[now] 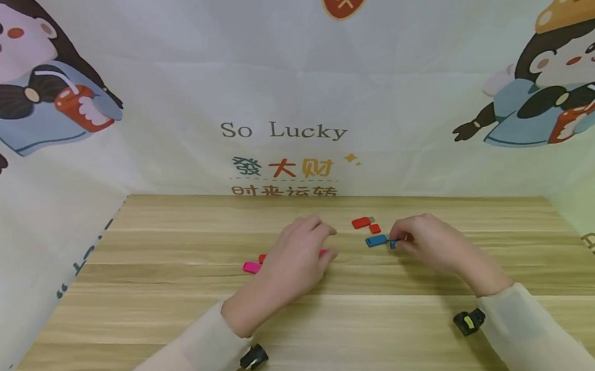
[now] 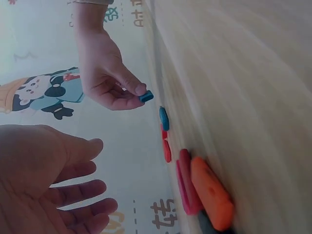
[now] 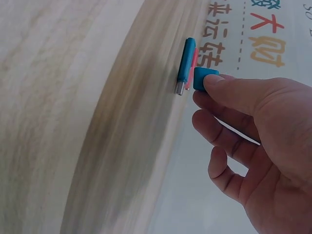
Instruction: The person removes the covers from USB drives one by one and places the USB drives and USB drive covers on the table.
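My right hand (image 1: 429,241) pinches a small blue USB stick cap (image 3: 202,79) between thumb and fingertips. Right beside it on the table lies the uncapped blue USB stick (image 1: 376,241), its metal plug pointing towards the cap. Just behind are a red USB stick (image 1: 361,223), also uncapped, and its red cap (image 1: 375,229). With fingers loosely bent and apart, my left hand (image 1: 296,257) holds nothing. It partly hides a group in the head view that includes a pink stick (image 1: 252,268); the left wrist view shows an orange stick (image 2: 212,192) there too.
The wood-grain table (image 1: 347,339) ends at a white printed cloth (image 1: 295,96) along its back and sides. A dark object (image 2: 207,222) shows partly beneath the orange stick. Black wrist cameras (image 1: 254,357) hang at both cuffs.
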A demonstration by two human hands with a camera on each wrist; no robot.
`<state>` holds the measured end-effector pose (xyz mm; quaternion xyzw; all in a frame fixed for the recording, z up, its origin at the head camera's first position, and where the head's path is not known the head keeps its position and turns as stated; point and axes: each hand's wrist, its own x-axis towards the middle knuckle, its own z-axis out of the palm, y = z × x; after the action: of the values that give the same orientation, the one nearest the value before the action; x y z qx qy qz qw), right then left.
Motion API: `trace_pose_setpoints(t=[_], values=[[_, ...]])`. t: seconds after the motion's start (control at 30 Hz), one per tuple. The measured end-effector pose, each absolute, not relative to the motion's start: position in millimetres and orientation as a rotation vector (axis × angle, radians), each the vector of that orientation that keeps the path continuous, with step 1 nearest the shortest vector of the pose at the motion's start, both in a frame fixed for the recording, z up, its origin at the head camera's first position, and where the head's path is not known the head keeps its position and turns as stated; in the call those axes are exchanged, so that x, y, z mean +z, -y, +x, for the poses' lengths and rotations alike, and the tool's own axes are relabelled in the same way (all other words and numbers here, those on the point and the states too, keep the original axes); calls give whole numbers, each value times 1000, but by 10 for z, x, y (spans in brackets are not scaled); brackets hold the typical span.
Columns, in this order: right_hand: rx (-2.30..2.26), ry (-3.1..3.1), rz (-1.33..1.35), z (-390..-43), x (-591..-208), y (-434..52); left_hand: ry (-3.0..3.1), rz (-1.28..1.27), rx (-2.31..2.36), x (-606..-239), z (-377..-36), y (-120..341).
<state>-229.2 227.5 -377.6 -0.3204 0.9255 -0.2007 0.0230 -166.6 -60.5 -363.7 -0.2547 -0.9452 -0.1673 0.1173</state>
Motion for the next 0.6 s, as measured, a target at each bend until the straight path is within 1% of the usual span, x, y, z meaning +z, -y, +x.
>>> trace_pose_setpoints(t=[0.6], values=[[-652,-2802,-1038,-2409,-3848,-2291,2731,-690,-426,-3733,-1488,1010]])
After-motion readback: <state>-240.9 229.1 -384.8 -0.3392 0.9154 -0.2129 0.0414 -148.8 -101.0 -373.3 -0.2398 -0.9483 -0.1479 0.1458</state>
